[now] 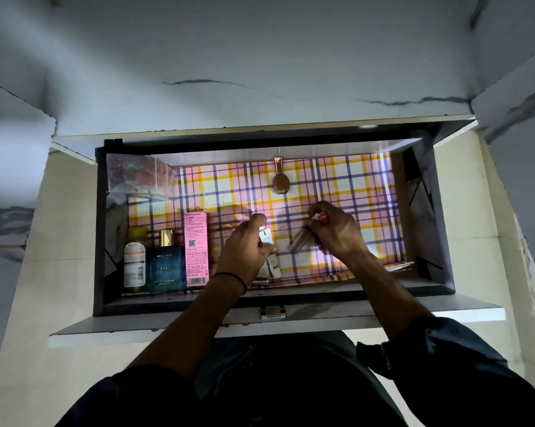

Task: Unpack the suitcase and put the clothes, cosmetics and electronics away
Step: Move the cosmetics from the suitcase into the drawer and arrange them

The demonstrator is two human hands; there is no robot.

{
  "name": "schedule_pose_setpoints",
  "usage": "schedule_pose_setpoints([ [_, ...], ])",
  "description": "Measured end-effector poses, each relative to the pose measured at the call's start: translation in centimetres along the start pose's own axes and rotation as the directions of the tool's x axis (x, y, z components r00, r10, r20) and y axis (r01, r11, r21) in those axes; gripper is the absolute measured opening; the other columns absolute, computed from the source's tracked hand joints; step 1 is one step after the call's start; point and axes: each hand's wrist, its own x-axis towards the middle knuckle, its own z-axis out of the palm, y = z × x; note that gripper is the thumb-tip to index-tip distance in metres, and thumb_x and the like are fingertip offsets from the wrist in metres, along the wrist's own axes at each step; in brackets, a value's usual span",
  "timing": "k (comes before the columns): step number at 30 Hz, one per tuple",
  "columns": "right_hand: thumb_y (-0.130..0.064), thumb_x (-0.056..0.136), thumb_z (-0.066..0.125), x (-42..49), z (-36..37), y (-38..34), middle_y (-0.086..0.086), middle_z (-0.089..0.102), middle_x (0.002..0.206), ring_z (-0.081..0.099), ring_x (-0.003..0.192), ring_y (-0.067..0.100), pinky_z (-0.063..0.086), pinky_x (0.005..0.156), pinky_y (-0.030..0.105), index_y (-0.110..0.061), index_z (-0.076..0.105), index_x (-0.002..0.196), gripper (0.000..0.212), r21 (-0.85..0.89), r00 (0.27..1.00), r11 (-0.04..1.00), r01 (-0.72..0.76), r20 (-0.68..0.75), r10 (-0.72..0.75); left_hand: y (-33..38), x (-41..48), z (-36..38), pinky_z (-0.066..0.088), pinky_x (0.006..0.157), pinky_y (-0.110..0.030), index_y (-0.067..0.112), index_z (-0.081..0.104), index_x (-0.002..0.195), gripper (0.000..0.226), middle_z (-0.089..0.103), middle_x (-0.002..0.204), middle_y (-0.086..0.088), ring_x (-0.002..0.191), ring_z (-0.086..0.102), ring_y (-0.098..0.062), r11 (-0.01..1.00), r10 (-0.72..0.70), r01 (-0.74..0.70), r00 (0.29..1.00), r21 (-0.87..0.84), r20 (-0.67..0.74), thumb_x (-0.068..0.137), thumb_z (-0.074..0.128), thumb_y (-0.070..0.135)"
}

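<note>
Drawer [100,226]: pulled open, lined with plaid paper.
Pink box [196,248]: lies flat in the drawer.
Left hand [247,245]: just right of the pink box, fingers curled round a white tube [265,237].
Right hand [334,232]: farther right of the pink box, pinching a brown gloss tube [301,241] and a small red item [323,218].
Cologne bottle [165,266]: blue, just left of the pink box.
Yellow-capped bottle [134,263]: left of the pink box, beyond the cologne bottle.
Foundation bottle [280,180]: well behind the pink box, to its right.
</note>
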Motion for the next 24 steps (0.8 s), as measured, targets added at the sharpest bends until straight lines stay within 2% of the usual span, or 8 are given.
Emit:
schedule_pose_setpoints([
  [2,-0.024,0.098,0.060,0.2,-0.4,0.3,-0.005,0.067,0.082,0.064,0.064,0.011,0.053,0.055,0.024,-0.022,0.061,0.107,0.009,0.007,1.000,1.000,-0.019,-0.008,0.020,-0.5,-0.1,0.1,0.052,0.088,-0.037,0.021,0.039,0.143,0.068,0.060,0.124,-0.012,0.097,0.063,-0.021,0.999,-0.029,0.029,1.000,0.020,0.009,0.086,0.072,0.032],
  [4,-0.025,0.100,0.058,0.3,-0.6,0.6,-0.004,0.068,0.081,0.065,0.066,0.012,0.054,0.058,0.030,-0.021,0.060,0.107,0.009,0.015,1.000,1.000,-0.001,-0.003,0.001,-0.9,-0.1,0.2,0.053,0.083,-0.037,0.025,0.040,0.138,0.064,0.063,0.119,-0.010,0.094,0.063,-0.020,0.998,-0.058,0.057,0.998,0.034,0.022,0.084,0.072,0.039],
  [7,-0.021,0.102,0.056,0.3,-1.0,0.5,-0.008,0.067,0.083,0.065,0.067,0.003,0.050,0.054,0.017,-0.020,0.058,0.110,0.009,0.033,0.999,0.999,0.038,-0.009,-0.038,-1.3,0.2,0.2,0.052,0.072,-0.034,0.026,0.043,0.125,0.058,0.066,0.108,-0.006,0.086,0.064,-0.017,0.997,-0.068,0.067,0.997,0.050,0.035,0.080,0.074,0.046],
  [10,-0.017,0.102,0.055,0.6,-1.2,-0.2,-0.009,0.065,0.087,0.066,0.067,-0.001,0.049,0.052,0.012,-0.015,0.058,0.116,0.014,0.069,0.998,0.996,0.060,-0.029,-0.058,-1.3,0.4,0.0,0.054,0.073,-0.036,0.024,0.045,0.124,0.055,0.066,0.107,-0.004,0.086,0.064,-0.016,0.998,-0.068,0.068,0.997,0.009,0.033,0.082,0.071,0.047],
  [15,-0.016,0.101,0.057,2.0,-1.4,-0.6,0.010,0.071,0.081,0.067,0.060,0.019,0.046,0.045,0.025,-0.009,0.053,0.121,0.021,0.315,0.983,0.941,-0.126,-0.087,0.161,-1.3,-0.1,-1.1,0.047,0.067,-0.028,0.021,0.050,0.114,0.032,0.063,0.093,0.002,0.080,0.060,-0.012,0.995,-0.048,0.045,0.999,-0.085,-0.026,0.091,0.062,0.041],
  [18,-0.015,0.101,0.056,1.9,-1.9,-0.8,0.009,0.069,0.090,0.066,0.064,0.016,0.050,0.048,0.025,-0.014,0.047,0.132,0.032,0.201,0.968,0.966,-0.165,-0.153,0.197,-2.0,-0.9,-1.9,0.041,0.062,-0.022,0.019,0.051,0.105,0.027,0.059,0.090,0.001,0.074,0.055,-0.009,0.996,-0.014,0.020,0.998,-0.084,0.063,0.090,0.065,0.037],
  [21,-0.017,0.103,0.052,1.3,-1.9,-0.6,0.009,0.071,0.097,0.070,0.070,0.020,0.060,0.061,0.037,-0.017,0.045,0.135,0.033,-0.029,0.984,0.998,-0.057,-0.173,0.052,-3.2,-1.9,-2.4,0.053,0.072,-0.032,0.017,0.047,0.106,0.044,0.054,0.106,-0.001,0.090,0.057,-0.015,1.000,-0.006,0.003,0.985,0.014,0.171,0.082,0.074,0.042],
  [24,-0.024,0.104,0.050,1.6,-1.5,-0.8,0.005,0.072,0.093,0.072,0.075,0.023,0.062,0.066,0.041,-0.019,0.045,0.134,0.030,-0.328,0.993,0.945,0.021,-0.103,-0.058,-4.0,-2.8,-2.3,0.053,0.084,-0.036,0.018,0.049,0.116,0.053,0.049,0.120,0.000,0.106,0.053,-0.019,0.970,-0.024,-0.055,0.947,0.236,0.320,0.078,0.075,0.046],
])
